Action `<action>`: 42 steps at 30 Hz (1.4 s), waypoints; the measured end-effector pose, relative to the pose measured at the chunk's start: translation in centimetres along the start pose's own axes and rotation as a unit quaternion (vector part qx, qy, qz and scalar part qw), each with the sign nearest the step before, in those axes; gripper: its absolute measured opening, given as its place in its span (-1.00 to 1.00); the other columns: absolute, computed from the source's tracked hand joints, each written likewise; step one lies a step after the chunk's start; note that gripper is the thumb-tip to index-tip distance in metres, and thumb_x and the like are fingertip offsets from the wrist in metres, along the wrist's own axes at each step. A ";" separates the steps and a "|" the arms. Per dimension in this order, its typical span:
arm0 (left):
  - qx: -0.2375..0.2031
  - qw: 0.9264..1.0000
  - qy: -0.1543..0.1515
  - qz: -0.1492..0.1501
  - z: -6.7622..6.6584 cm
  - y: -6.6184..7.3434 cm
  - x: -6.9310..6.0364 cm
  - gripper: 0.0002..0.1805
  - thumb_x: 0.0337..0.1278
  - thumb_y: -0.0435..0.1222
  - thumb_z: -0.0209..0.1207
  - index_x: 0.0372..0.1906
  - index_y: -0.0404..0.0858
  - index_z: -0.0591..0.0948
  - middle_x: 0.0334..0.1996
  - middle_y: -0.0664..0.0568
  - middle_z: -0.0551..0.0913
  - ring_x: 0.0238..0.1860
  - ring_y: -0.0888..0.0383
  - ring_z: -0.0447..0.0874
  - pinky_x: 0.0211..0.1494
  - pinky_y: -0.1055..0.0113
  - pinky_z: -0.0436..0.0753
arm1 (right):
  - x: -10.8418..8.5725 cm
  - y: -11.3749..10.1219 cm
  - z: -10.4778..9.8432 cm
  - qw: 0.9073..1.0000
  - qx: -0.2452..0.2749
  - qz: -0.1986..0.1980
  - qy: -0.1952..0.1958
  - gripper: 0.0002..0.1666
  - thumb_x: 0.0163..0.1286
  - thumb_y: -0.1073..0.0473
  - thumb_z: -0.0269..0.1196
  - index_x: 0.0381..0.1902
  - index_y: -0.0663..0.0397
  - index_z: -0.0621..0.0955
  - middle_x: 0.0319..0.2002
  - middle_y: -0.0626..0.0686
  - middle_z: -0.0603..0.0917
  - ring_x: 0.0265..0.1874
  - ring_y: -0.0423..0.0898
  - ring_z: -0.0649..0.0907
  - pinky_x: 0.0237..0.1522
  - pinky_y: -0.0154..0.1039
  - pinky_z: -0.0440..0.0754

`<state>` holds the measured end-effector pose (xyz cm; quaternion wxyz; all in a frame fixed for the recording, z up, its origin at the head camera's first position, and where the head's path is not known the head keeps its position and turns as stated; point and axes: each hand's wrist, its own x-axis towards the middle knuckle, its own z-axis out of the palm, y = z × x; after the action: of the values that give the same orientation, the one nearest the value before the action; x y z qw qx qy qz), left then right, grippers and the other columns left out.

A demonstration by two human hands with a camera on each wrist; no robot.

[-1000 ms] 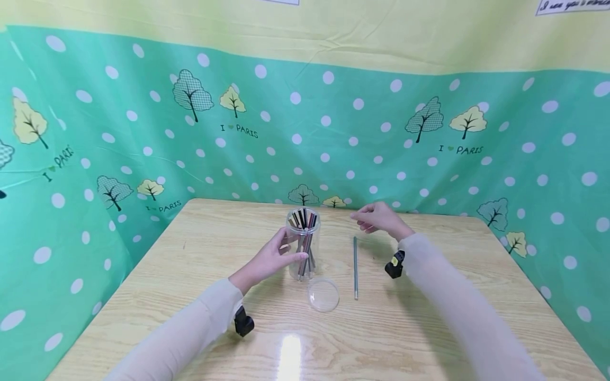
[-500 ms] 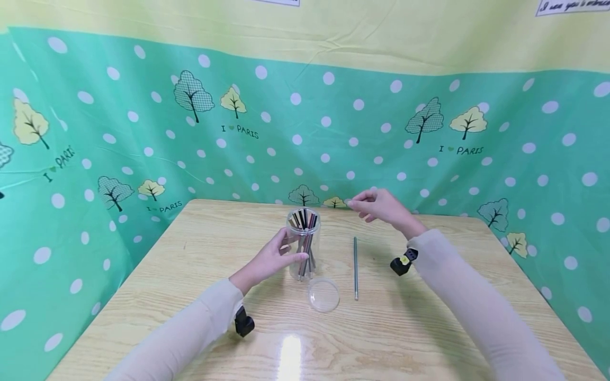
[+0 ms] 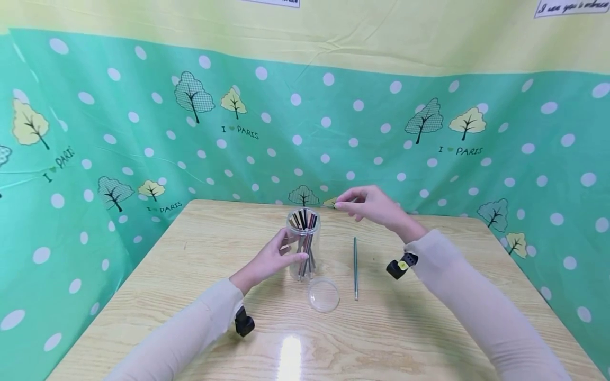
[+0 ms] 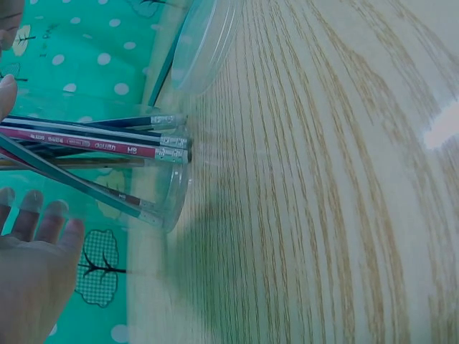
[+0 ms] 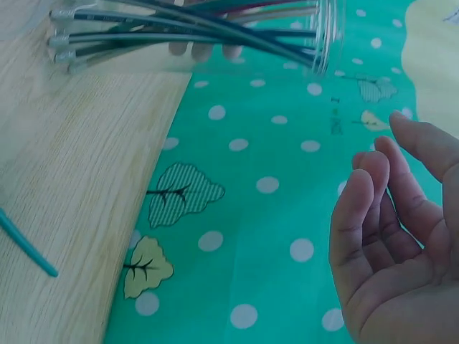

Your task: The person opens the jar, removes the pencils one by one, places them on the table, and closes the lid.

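Note:
A clear plastic jar (image 3: 294,269) stands upright on the table, filled with several dark, red and green pencils (image 4: 107,143). My left hand (image 3: 269,260) grips the jar from its left side, thumb in front and fingers behind. A round clear lid (image 3: 324,295) lies just in front of the jar. To the right of it lies one teal pencil (image 3: 355,270). My right hand (image 3: 378,207) is raised beyond that pencil, right of the jar's mouth. In the right wrist view its fingers (image 5: 351,215) are loosely bent, with nothing between them and the thumb.
The wood-grain table (image 3: 200,238) has its far edge just behind the jar. A green and yellow curtain (image 3: 276,116) with dots and trees hangs along the back and sides. Black wrist cameras sit below both sleeves.
My right hand has risen from near the teal pencil's far end, then shifted left toward the jar's mouth. The left hand, jar, lid and teal pencil stay in place.

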<state>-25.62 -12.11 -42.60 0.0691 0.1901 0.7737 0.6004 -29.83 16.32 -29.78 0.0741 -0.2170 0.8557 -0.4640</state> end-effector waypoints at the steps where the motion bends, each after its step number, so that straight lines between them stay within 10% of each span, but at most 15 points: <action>1: -0.001 1.000 0.000 0.001 0.0 0.0 0.0 -0.15 0.19 -0.20 0.40 0.51 -0.09 0.21 0.44 -0.15 0.32 0.47 -0.12 0.22 0.51 -0.04 0.22 | -0.1 -0.2 0.2 1.000 0.002 -0.004 -0.003 -0.59 0.36 -0.08 0.37 0.02 0.06 0.71 -0.11 0.11 0.71 -0.20 0.07 0.65 -0.14 0.04 0.73; 23: 0.002 1.000 -0.003 0.003 0.0 0.0 0.0 -0.20 0.21 -0.11 0.38 0.48 -0.01 0.25 0.41 0.01 0.37 0.47 -0.09 0.23 0.51 0.02 0.25 | 0.4 -1.4 3.9 0.989 -0.019 -0.113 -0.092 -0.75 0.40 0.10 0.35 -0.01 -0.01 0.74 -0.40 0.06 0.65 -0.55 -0.09 0.49 -0.54 -0.27 0.59; 42: 0.003 1.000 -0.008 0.007 0.0 -0.1 0.0 -0.17 0.21 -0.10 0.38 0.51 0.03 0.21 0.45 0.04 0.32 0.46 -0.01 0.24 0.51 0.00 0.24 | 0.6 -1.9 5.5 0.983 -0.068 -0.148 -0.090 -0.80 0.34 0.11 0.41 -0.08 -0.07 0.75 -0.12 -0.09 0.70 -0.53 0.02 0.61 -0.62 -0.20 0.64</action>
<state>-25.65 -12.15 -42.67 0.0710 0.2004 0.7738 0.5966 -27.93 10.95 -31.26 0.0668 -0.3867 0.8334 -0.3892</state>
